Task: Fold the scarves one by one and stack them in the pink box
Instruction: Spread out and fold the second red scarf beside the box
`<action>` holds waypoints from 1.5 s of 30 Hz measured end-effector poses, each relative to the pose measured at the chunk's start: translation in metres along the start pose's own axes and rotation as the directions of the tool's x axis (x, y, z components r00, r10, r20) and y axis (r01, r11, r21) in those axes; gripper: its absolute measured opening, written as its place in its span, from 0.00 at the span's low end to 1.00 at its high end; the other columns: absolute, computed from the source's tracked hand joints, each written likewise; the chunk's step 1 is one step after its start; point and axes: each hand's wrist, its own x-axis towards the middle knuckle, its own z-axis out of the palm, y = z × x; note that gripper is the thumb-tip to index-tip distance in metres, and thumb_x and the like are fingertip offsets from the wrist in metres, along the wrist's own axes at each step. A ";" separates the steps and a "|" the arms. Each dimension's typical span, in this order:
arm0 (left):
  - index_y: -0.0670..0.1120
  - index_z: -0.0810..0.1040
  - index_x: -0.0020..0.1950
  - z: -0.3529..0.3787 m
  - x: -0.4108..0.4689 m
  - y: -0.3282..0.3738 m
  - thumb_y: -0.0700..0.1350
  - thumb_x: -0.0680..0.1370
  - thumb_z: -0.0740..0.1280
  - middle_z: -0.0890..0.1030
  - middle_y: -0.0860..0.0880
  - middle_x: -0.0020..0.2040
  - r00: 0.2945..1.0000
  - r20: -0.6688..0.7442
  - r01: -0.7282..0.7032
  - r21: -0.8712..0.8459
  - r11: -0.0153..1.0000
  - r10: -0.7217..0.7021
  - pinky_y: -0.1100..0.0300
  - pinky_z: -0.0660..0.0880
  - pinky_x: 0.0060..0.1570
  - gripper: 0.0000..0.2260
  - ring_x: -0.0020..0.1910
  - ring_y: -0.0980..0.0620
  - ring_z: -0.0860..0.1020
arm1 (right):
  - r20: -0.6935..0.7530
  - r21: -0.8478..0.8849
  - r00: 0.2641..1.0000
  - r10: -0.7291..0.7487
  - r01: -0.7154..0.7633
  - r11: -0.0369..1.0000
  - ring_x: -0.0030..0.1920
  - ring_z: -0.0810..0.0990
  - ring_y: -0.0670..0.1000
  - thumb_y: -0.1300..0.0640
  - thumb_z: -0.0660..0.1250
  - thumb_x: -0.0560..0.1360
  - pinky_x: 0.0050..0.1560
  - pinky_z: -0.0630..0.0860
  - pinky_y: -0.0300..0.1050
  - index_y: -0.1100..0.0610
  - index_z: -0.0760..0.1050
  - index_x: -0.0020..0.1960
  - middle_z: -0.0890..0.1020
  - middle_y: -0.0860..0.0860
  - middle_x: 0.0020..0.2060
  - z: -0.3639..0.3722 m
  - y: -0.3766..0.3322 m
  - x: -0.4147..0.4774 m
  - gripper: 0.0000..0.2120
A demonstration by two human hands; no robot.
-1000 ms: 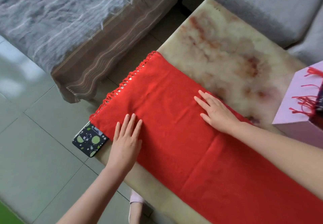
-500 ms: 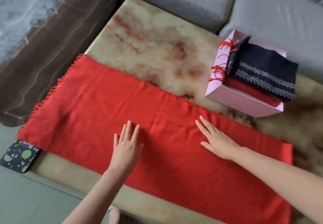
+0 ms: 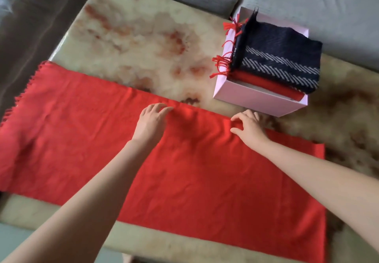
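A long red scarf (image 3: 184, 170) lies spread flat across the marble table, its fringed end at the left. Both my hands are at its far long edge. My left hand (image 3: 151, 120) curls its fingers over that edge near the middle. My right hand (image 3: 249, 126) pinches the same edge between thumb and fingers, just in front of the pink box (image 3: 256, 98). The box stands at the table's back right. It holds a folded red scarf (image 3: 266, 84) with a folded navy striped scarf (image 3: 281, 57) on top, and red fringe hangs over its left wall.
The marble table (image 3: 133, 37) shows bare top behind the scarf and to the right of the box. Grey sofa cushions (image 3: 307, 0) border the table at the back, and a covered sofa (image 3: 30, 27) stands at the left. The scarf's near edge lies close to the table's front edge.
Both hands slid forward from the scarf's middle to its far edge, and their flat fingers have curled onto the cloth. The view has swung right, bringing the box closer.
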 end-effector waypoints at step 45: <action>0.39 0.76 0.53 -0.034 0.065 -0.069 0.41 0.68 0.75 0.80 0.38 0.44 0.998 0.002 -0.058 0.249 0.967 0.059 0.45 0.55 0.68 0.16 0.56 0.38 0.74 | 0.008 0.133 0.997 -0.077 0.076 0.988 0.48 0.68 0.49 0.57 0.70 0.73 0.51 0.61 0.40 0.57 0.76 0.45 0.76 0.49 0.42 -0.011 0.034 0.023 0.04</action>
